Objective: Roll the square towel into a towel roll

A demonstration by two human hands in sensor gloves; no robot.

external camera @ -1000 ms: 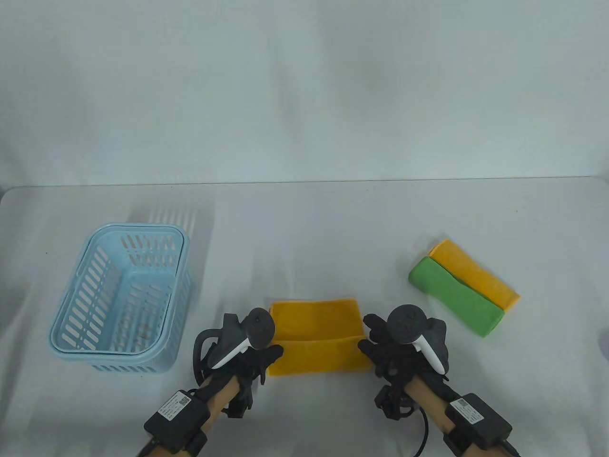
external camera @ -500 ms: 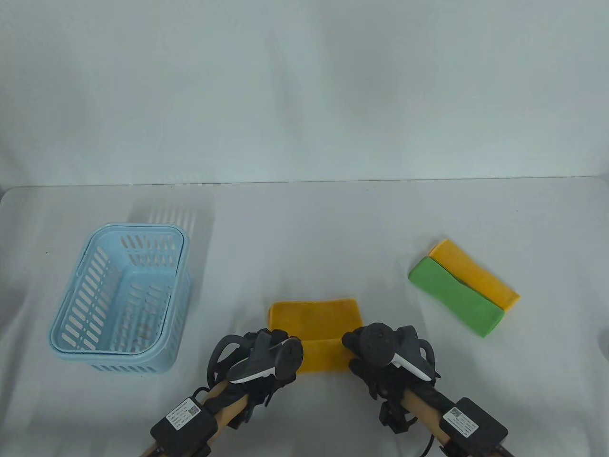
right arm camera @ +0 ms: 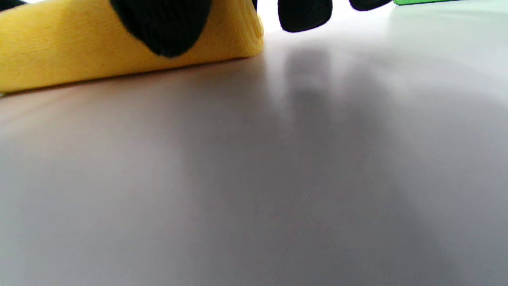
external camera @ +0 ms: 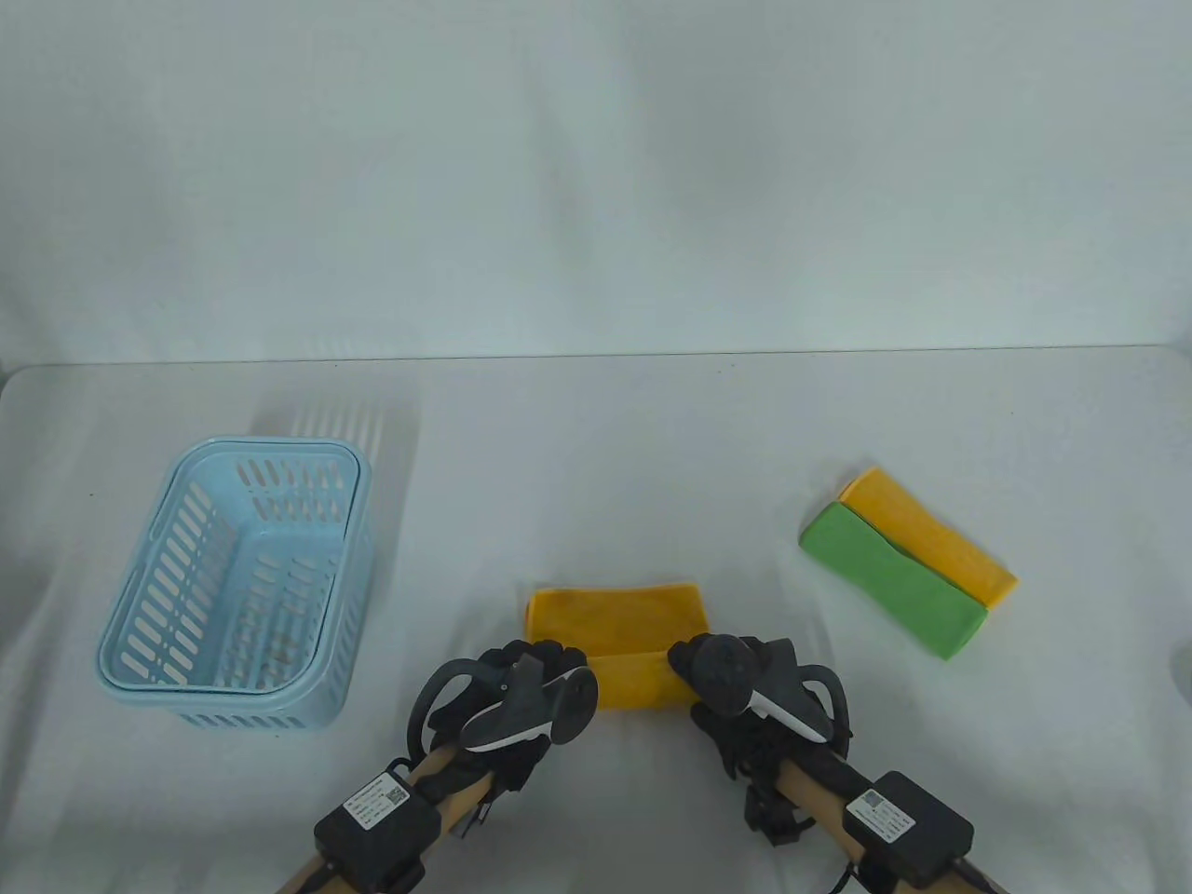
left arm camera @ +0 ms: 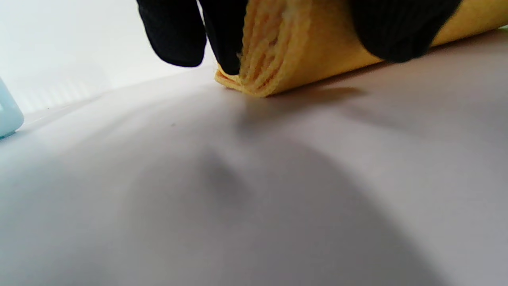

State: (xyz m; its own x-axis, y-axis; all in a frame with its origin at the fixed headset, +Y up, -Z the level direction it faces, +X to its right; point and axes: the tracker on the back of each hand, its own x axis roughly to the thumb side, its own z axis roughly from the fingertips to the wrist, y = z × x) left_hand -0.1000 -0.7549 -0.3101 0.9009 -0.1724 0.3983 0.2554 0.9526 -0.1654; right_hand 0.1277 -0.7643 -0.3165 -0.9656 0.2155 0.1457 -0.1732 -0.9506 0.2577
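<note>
A yellow towel (external camera: 619, 616) lies at the table's front centre, its near part wound into a roll (external camera: 635, 682). My left hand (external camera: 533, 678) grips the roll's left end; the left wrist view shows the layered roll end (left arm camera: 274, 55) between the fingers (left arm camera: 174, 31) and the thumb (left arm camera: 401, 28). My right hand (external camera: 712, 678) grips the right end. In the right wrist view the thumb (right arm camera: 162, 24) presses on the roll (right arm camera: 71, 55) and other fingertips (right arm camera: 303, 16) hang just past its end. The trackers hide both hands' fingers in the table view.
A light blue slotted basket (external camera: 223, 687) stands at the left. A folded green towel (external camera: 889, 582) and a folded yellow towel (external camera: 931, 540) lie side by side at the right. White cloth covers the table (external camera: 596, 438).
Both hands tipped forward and moved inward over the towel's near part. The near edge has rolled away from me, so the roll is thicker and less flat towel shows.
</note>
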